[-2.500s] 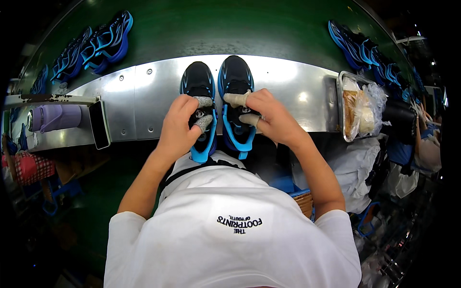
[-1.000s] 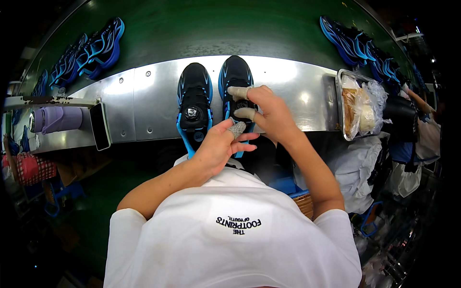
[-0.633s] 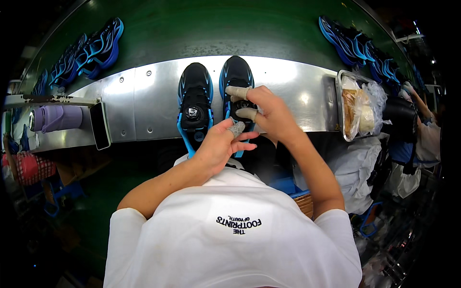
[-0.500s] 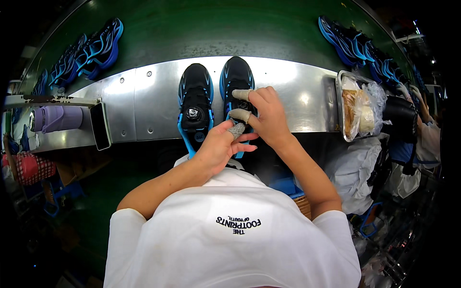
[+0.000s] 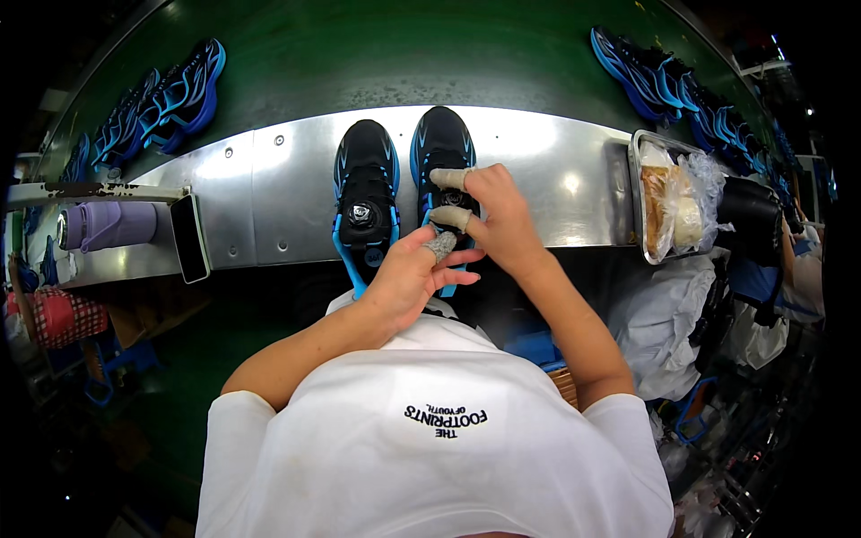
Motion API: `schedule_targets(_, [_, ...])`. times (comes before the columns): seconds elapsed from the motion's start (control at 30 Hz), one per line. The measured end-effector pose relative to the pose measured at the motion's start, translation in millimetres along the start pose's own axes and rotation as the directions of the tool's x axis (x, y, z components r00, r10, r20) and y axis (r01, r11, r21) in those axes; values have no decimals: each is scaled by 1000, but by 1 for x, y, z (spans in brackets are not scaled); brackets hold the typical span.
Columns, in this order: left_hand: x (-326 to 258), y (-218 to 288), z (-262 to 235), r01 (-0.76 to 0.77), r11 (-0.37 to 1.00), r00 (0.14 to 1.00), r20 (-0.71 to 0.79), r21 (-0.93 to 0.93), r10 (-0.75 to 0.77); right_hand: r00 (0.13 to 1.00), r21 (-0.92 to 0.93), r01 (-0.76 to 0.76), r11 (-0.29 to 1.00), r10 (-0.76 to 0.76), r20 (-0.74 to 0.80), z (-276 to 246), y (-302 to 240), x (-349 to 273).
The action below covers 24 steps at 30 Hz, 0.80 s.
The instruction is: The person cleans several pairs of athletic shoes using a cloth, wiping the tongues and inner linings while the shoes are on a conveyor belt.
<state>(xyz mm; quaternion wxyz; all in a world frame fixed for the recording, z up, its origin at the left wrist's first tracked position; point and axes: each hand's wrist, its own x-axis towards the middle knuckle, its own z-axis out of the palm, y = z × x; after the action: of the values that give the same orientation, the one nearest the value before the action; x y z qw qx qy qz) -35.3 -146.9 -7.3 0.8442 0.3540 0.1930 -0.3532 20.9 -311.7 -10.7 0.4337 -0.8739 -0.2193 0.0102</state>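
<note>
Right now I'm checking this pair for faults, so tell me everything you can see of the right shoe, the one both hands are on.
The right shoe is a black sneaker with bright blue trim along its sides and sole edge. It lies on the steel shelf, toe pointing away, close beside the left shoe. The right hand covers its middle and the left hand its heel end; some fingers are wrapped in pale tape. Its tongue and fastening are hidden, and the upper's material is unclear.

- A dark phone screen (image 5: pixel 190 237) is seen at the steel ledge's left end.
- Clear plastic wrapping (image 5: pixel 692 193) is seen in the right-hand metal tray (image 5: pixel 636 193).
</note>
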Motion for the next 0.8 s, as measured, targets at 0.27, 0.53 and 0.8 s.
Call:
schedule_targets(0.27, [1, -1, -1, -22, 1000, 1000, -15, 17, 22, 982, 191, -66, 979, 30, 188, -9, -4, 4])
schedule_targets(0.53, [-25, 55, -3, 154, 904, 966, 134, 400, -223, 905, 372, -343, 863, 410, -116, -30, 41, -14])
schedule_targets(0.8, [41, 82, 31, -146, -495, 958, 247, 856, 144, 992, 41, -128, 991, 128, 14, 8, 16, -20])
